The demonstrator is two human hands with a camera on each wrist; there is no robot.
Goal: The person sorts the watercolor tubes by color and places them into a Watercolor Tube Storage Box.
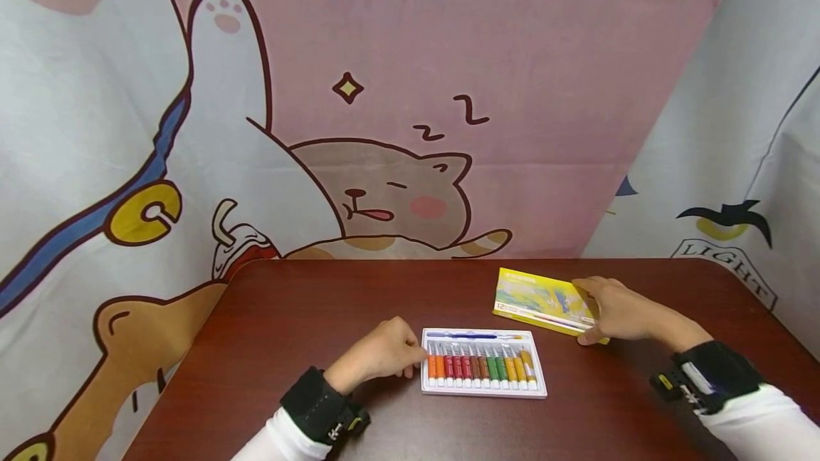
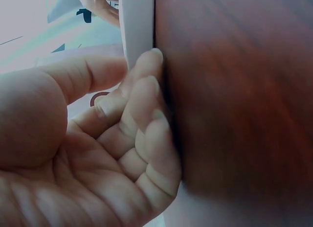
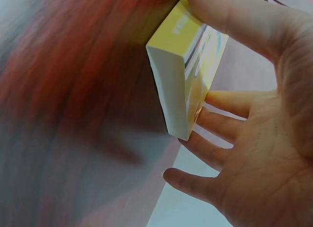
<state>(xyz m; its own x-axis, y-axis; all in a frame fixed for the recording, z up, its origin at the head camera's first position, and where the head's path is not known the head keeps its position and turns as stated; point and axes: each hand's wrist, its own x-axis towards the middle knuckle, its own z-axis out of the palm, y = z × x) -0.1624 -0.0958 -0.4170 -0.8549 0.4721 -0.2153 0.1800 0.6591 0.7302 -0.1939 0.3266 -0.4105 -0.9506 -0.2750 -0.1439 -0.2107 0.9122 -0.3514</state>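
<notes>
A white plastic tray (image 1: 480, 395) of paint tubes (image 1: 480, 368) lies on the table, with a blue paintbrush (image 1: 470, 336) along its far side. At the tray's left edge is my left hand (image 1: 384, 348), its fingers curled and its thumb and index finger pinching that edge; the left wrist view shows the fingertips (image 2: 155, 56) low against the table. Farther back lies a yellow paint box (image 1: 544, 299) with a printed lid. My right hand (image 1: 621, 310) grips its right end, thumb on the near side and fingers over the top and far side.
Both things lie on a dark reddish-brown table (image 1: 307, 304). A cloth printed with cartoon cats (image 1: 397, 198) hangs just behind the table's far edge. Each wrist wears a black strap with a small camera.
</notes>
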